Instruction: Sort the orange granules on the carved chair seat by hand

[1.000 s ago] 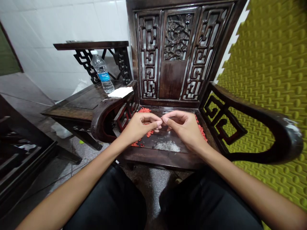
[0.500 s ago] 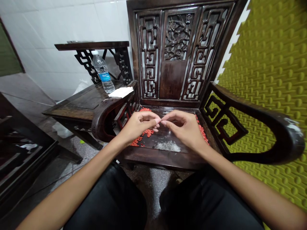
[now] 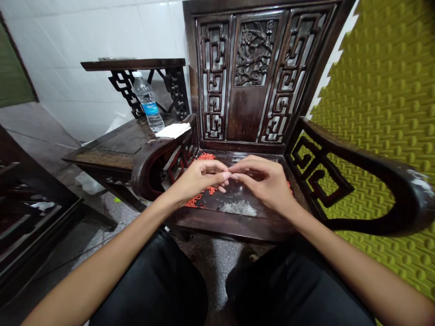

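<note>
Two hands meet fingertip to fingertip above the seat (image 3: 217, 219). The left hand (image 3: 197, 180) and right hand (image 3: 267, 183) each pinch shut; whether a grain sits between is too small to tell. Red grains (image 3: 196, 200) lie under the left hand, with a white pile (image 3: 238, 208) near the right. A bottle (image 3: 148, 102) stands on the table (image 3: 112, 147).

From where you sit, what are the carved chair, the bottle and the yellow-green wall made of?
Carved chair: dark wood by the look, with glossy varnish; it shows cut fretwork, a carved flower panel and a sheen on the arms.
Bottle: probably thin clear plastic; it is see-through, with a white cap and blue label.
Yellow-green wall: looks like soft moulded foam, matte, with repeating raised bumps; it could be a stiffer panel.
</note>
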`<act>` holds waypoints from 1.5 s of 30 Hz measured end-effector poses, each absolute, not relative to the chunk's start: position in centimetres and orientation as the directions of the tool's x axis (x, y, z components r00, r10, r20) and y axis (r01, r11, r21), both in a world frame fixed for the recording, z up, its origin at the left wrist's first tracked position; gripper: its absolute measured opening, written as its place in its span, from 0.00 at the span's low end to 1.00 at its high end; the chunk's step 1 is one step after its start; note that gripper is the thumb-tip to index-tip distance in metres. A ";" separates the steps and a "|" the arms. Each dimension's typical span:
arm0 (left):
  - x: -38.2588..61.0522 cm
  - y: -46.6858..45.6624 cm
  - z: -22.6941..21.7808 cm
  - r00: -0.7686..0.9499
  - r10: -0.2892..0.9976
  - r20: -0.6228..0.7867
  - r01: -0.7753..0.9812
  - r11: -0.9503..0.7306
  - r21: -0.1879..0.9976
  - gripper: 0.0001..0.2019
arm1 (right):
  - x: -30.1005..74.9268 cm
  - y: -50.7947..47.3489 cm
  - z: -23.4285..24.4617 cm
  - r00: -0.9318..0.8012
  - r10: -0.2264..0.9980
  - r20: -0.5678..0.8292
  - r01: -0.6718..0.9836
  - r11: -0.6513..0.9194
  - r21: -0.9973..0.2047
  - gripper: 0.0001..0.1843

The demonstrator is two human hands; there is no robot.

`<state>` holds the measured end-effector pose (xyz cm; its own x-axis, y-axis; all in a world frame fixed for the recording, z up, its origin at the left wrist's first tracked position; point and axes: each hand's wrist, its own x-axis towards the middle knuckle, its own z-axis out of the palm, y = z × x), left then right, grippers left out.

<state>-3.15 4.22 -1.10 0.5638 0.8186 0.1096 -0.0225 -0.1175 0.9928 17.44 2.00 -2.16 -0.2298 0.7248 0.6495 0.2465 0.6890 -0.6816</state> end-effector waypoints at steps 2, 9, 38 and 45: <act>-2.9 4.1 -1.1 0.544 0.831 0.117 -0.030 -0.120 0.992 0.14 | 17.4 1.8 -2.1 -0.230 0.675 0.701 0.288 0.735 -0.614 0.04; -2.3 3.9 -1.4 0.493 0.859 0.135 -0.062 -0.120 0.991 0.16 | 17.4 1.3 -1.9 -0.226 0.587 0.777 0.394 0.785 -0.478 0.04; -3.0 4.0 -1.0 0.445 0.857 0.259 -0.164 -0.206 0.965 0.15 | 18.2 0.9 -1.2 -0.094 0.699 0.709 0.340 0.692 -0.637 0.03; -2.7 3.6 -0.6 0.403 0.872 0.278 -0.138 -0.242 0.960 0.15 | 17.9 0.4 -0.9 -0.105 0.644 0.758 0.394 0.726 -0.563 0.02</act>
<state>-2.74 3.61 -0.57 0.4033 0.8718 0.2780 -0.1380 -0.2424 0.9603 17.92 0.35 -0.86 -0.1052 0.6442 0.7576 0.3943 0.7264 -0.5629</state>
